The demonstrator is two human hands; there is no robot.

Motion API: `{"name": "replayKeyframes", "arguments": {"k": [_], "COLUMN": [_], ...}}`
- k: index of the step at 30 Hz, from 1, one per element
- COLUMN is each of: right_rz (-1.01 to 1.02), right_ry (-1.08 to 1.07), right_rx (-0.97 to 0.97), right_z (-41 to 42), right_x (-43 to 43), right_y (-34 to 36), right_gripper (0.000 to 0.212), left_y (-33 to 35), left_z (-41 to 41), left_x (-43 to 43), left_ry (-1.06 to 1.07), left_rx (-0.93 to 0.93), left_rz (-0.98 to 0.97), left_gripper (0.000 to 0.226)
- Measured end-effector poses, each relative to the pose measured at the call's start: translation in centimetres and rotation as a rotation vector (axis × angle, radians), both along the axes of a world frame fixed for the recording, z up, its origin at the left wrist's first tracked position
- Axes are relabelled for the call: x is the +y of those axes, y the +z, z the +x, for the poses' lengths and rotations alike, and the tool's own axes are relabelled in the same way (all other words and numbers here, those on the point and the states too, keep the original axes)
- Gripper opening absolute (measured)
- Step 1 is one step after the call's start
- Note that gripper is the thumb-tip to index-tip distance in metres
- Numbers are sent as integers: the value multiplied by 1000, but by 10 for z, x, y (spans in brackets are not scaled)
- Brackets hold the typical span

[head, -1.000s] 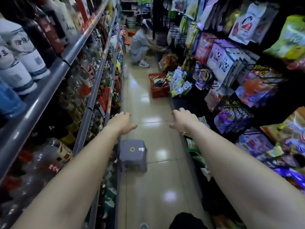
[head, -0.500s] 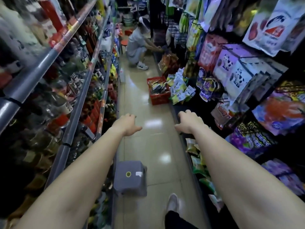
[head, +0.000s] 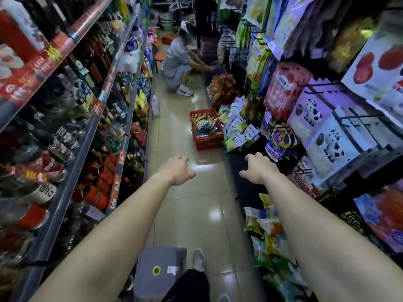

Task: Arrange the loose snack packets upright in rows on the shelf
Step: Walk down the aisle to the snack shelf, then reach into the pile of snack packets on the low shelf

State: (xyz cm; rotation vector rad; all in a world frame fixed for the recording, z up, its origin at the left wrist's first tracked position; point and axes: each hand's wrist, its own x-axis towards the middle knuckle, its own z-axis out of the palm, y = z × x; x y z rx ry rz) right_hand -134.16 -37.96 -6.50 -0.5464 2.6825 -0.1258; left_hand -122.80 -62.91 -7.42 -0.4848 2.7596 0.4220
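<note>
While loose green-and-white snack packets [head: 236, 129] lie heaped on the low dark shelf [head: 244, 171] just right of the red plastic basket [head: 206, 132], more packets fill that basket. Nearer than the basket, the left hand [head: 177, 171] and right hand [head: 258, 167] hover empty, fingers curled downward and slightly apart, above the glossy tiled floor [head: 192, 205].

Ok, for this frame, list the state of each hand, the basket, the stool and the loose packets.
left hand: empty, fingers spread, over the aisle floor
right hand: empty, fingers curled down, touching nothing
red basket: on the floor, packets inside
loose snack packets: heaped untidily on the low right shelf beside the basket
grey stool: upright on the floor, nothing on it
</note>
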Motion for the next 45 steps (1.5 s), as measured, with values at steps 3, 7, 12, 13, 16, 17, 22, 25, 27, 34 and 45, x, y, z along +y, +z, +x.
{"name": "replayKeyframes", "arguments": {"k": [3, 7, 12, 13, 16, 17, 22, 25, 27, 34, 45], "right_rz": [51, 79, 40, 39, 38, 43, 33, 32, 23, -1, -18], "right_ry": [2, 6, -21, -27, -35, -33, -50, -64, -94, -191, -499], "right_rx": [-1, 12, 14, 20, 11, 4, -24, -40, -48, -63, -68], "right_z": [-43, -112, -182, -194, -224, -232, -278, -304, -321, -365, -370], "right_x": [-22, -66, -116, -124, -143, -147, -154, -152, -148, -124, -98], "right_y": [-8, -6, -4, -4, -5, -7, -17, -23, -26, -27, -31], "right_gripper": [63, 63, 55, 52, 53, 56, 61, 62, 62, 66, 54], "left_y": [-11, -18, -16, -15, -16, -17, -29, -31, -30, -20, -27], "left_z": [-45, -113, -190, -204, -242, -253, -310, -343, -368, -447, -524], "left_x": [-25, -70, -122, -131, -151, -155, -162, -160, -156, -133, -106], "left_ry": [-15, -33, -70, -75, -79, -80, -114, -138, -159, -280, -597], "left_rx": [-14, 4, -7, -6, -3, -8, -21, -35, -53, -2, -68], "left_rz": [2, -8, -3, -6, 11, 16, 26, 20, 1, -4, -38], "left_gripper": [77, 76, 75, 73, 72, 72, 71, 71, 69, 72, 80]}}
